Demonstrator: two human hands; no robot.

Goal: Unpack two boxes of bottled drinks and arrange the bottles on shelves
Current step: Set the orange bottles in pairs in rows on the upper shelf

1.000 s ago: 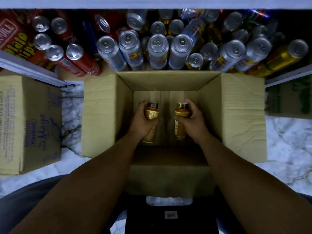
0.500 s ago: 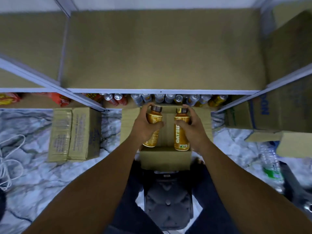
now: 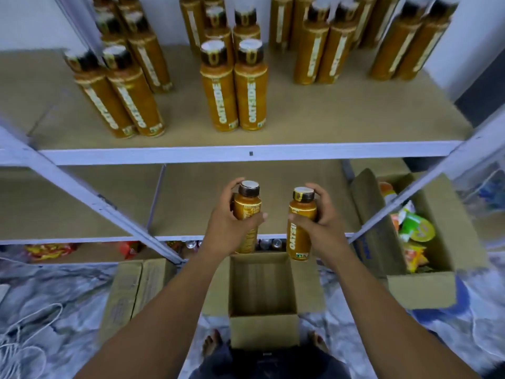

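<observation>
The left hand (image 3: 226, 220) clasps the left bottle (image 3: 247, 207) and the right hand (image 3: 322, 217) clasps the right bottle (image 3: 299, 236), both upright in mid-air above the open cardboard box (image 3: 263, 333) and below the upper shelf (image 3: 246, 155). A careless set-down could knock over the shelved bottles (image 3: 218, 97) standing in tight pairs; their orange labels read OATSIDE

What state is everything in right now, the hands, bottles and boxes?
Left bottle: capped, roughly upright, held.
Right bottle: capped, roughly upright, held.
Left hand: grips left bottle.
Right hand: grips right bottle.
Middle box: open, looks empty.
Left box: closed.
Right box: open, holds snack packets.
Shelf bottles: capped, standing in pairs.
</observation>
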